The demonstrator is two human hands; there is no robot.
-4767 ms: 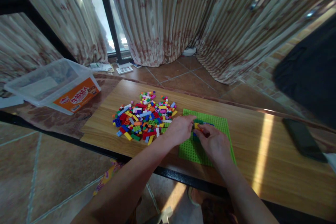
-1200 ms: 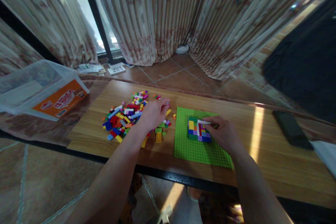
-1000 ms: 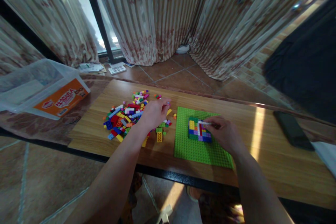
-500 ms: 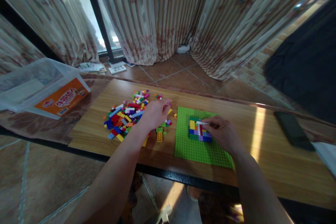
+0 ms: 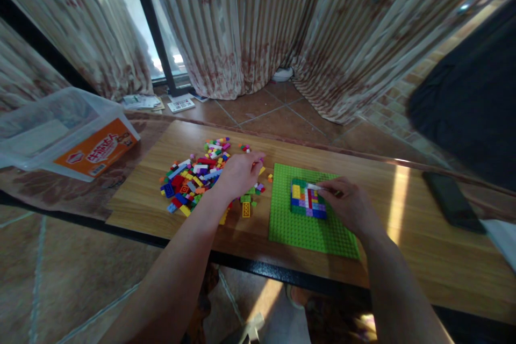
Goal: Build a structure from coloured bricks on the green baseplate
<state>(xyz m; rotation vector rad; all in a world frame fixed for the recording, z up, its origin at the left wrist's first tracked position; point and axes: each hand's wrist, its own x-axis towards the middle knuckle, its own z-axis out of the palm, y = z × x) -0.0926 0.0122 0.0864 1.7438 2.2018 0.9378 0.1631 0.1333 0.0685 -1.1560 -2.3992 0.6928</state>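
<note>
My right hand (image 5: 344, 199) pinches a narrow white brick (image 5: 315, 186) over the back part of a flat, many-coloured brick build (image 5: 302, 207). Blue, green, yellow, white and red pieces show in that build, which sits on a green studded baseplate (image 5: 314, 239). Whether the white brick touches the studs, I cannot tell. At the right edge of the heap of loose bricks (image 5: 189, 180), my left hand (image 5: 242, 172) is closed, with a tiny purple piece showing at its fingertips. The hand and forearm cover part of the heap.
A clear plastic bin (image 5: 68, 129) with an orange label stands at the left. A loose yellow brick (image 5: 246, 209) lies between heap and baseplate. Toward the right end of the wooden table (image 5: 374, 177) lies a dark phone (image 5: 451, 201). Striped curtains (image 5: 258, 21) hang behind.
My right hand has shifted slightly to the right with the white brick, baring more of the build's red and white pieces. My left hand has stayed almost where it was.
</note>
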